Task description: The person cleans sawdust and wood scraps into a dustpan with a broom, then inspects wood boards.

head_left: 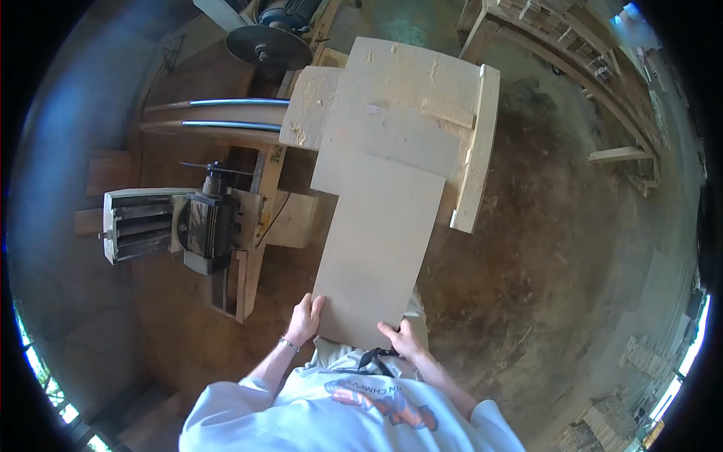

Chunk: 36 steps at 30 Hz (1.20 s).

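A long, pale wooden board (380,241) reaches from my waist to the saw's sliding table (399,90), where its far end rests on the sawdust-strewn surface. My left hand (304,319) grips the board's near left edge, thumb on top and fingers underneath. At the near right corner, my right hand (405,339) holds it the same way, its fingers partly hidden below. Along the table's right side runs a light wooden fence (476,151). A small wood offcut (449,113) lies near that fence.
A large circular saw blade (269,48) with a motor stands at the upper left. Two metal rails (233,126) run beside the table. Another motor (207,226) with a smaller blade sits at the left. A wooden rack (557,45) holding wood pieces is at the upper right.
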Tool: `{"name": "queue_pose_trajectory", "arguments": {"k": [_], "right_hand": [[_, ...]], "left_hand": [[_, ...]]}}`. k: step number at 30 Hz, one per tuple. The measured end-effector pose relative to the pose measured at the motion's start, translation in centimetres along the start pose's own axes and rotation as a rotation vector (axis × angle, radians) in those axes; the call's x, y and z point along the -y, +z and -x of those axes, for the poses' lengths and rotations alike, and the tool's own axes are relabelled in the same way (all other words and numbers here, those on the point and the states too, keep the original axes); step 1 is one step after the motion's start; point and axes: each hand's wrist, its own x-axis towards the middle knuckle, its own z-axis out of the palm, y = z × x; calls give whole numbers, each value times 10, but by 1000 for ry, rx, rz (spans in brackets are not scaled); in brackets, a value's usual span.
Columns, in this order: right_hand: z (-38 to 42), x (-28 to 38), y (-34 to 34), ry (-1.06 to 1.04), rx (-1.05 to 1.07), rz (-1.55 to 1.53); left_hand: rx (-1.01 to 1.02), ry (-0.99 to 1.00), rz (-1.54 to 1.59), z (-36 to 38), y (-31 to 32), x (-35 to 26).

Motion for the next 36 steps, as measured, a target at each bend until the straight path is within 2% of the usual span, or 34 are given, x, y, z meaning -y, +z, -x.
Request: {"name": "queue_pose_trajectory", "arguments": {"k": [1,2,3,4,6,8,10,12,14,17,20,21,22,24,26,28,30,31,34,36], "right_hand": [[-13,41,-19,-364,-191,553],[-44,39,-36,-215,-61,63],[-71,72,-51,-75,-173,-118],[-97,105,-67,42,-309,-317],[-87,159,-74,-74,-435,-366],[-74,142,-63,-7,-375,-388],[-63,118,-41,-33,-382,-457],[-59,97,-35,52,-266,-468],[-51,76,-29,119,-245,-383],[-35,45,-31,157,-98,-246],[-20,41,-33,209,117,-165],[-12,56,-34,170,154,-108],[-7,68,-32,140,195,-58],[-24,65,-30,-97,121,-65],[-44,89,-27,128,94,-614],[-67,90,-5,195,-108,-584],[-71,78,31,103,-258,-657],[-75,73,45,54,-329,-686],[-72,48,69,-46,-325,-925],[-62,24,67,-52,-221,-1030]], "left_hand": [[16,117,38,-30,9,2],[38,223,73,-73,14,-6],[-311,256,-176,-108,24,-53],[-29,204,-142,-147,6,-96],[3,28,122,-144,-7,-164],[73,6,70,-132,-25,-172],[88,27,139,-122,-18,-130],[77,-48,182,-111,-11,-102],[117,-91,155,-96,-6,-79],[134,-97,280,-70,-6,-52],[162,-134,224,-54,-22,-39],[104,0,99,-58,-21,-16],[178,-53,99,-46,-40,-42],[164,48,197,-29,-53,-48],[139,168,211,-12,-72,-68],[173,136,9,5,-94,-97],[135,454,-25,18,-100,-119],[116,497,-11,25,-98,-134],[106,557,-19,54,-87,-163],[150,548,-89,68,-78,-168]]}}
